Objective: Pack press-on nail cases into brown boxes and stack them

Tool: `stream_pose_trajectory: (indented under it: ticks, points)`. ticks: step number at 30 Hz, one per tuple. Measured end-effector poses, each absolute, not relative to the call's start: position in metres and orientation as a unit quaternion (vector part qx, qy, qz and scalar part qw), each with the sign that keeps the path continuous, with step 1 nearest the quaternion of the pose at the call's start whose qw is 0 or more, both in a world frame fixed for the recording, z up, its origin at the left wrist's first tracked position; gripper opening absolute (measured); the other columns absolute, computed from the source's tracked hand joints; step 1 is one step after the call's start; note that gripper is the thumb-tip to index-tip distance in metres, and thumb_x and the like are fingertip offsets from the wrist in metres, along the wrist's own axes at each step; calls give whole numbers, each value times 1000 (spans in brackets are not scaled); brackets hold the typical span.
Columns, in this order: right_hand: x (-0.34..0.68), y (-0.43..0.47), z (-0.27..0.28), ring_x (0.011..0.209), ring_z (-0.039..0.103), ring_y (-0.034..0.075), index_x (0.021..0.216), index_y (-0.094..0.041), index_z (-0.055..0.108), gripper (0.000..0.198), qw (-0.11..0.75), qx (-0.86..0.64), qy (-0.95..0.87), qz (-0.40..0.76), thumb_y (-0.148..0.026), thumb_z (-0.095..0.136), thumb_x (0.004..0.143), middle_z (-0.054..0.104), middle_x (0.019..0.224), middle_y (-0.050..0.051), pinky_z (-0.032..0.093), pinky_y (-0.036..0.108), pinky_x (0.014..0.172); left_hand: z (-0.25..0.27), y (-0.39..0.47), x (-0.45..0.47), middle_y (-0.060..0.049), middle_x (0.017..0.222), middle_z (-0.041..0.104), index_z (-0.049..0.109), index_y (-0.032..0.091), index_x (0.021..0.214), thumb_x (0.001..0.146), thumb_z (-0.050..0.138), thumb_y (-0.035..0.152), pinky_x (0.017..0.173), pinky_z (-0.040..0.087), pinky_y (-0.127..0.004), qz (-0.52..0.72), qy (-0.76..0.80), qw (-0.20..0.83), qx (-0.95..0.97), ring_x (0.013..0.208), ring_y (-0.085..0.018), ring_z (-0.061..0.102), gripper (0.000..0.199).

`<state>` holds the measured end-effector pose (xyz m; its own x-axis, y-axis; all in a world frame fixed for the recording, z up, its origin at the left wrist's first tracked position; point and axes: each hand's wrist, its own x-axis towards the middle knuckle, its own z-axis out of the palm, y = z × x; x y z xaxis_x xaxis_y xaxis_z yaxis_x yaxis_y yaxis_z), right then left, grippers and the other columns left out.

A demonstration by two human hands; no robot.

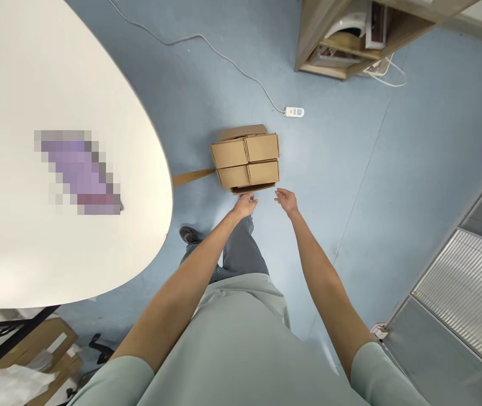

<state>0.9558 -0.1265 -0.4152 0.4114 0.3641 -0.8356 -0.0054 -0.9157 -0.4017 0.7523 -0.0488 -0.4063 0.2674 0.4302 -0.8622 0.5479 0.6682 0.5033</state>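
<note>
Several small brown cardboard boxes (229, 153) sit packed side by side, with the flaps of a larger carton (243, 132) showing along the far and near edges. My left hand (245, 206) is just below the near flap, its fingers loosely bent and slightly apart; whether it touches the flap I cannot tell. Off the near right corner of the boxes is my right hand (286, 201), fingers partly curled but apart, with nothing visible in it. A long side flap (193, 177) sticks out left, toward the table.
A white round-edged table (139, 169) fills the left, bearing a pixelated purple item (82, 172). A white power strip (294, 112) and its cable lie on the blue floor beyond the boxes. At the upper right stands a wooden shelf (323, 70). Cardboard and plastic lie lower left.
</note>
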Motion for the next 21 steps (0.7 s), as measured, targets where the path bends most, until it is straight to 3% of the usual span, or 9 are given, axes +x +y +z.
stream_pose_trajectory:
  ticks: [5, 11, 21]
  points:
    - [918, -134, -343, 93, 86, 23, 120, -17, 83, 41, 204, -817, -129, 524, -51, 79, 98, 86, 123, 15, 69, 47, 100, -330, -54, 708, -14, 109, 85, 84, 15, 117, 89, 79, 28, 113, 58, -45, -69, 572, 718, 390, 110, -31, 80, 31]
    - [844, -135, -243, 98, 86, 26, 118, -17, 82, 46, 250, -814, -190, 488, -57, 75, 95, 86, 123, 16, 68, 46, 98, -233, -63, 621, -11, 113, 87, 88, 21, 107, 88, 80, 37, 110, 61, -45, 10, 484, 775, 406, 115, -33, 81, 26]
    - [614, -102, -116, 105, 85, 29, 122, -19, 81, 61, 373, -726, -343, 464, -72, 72, 93, 86, 126, 18, 67, 46, 100, -87, -72, 367, -12, 133, 84, 90, 22, 117, 86, 87, 63, 118, 59, -49, 199, 426, 784, 406, 126, -36, 79, 51]
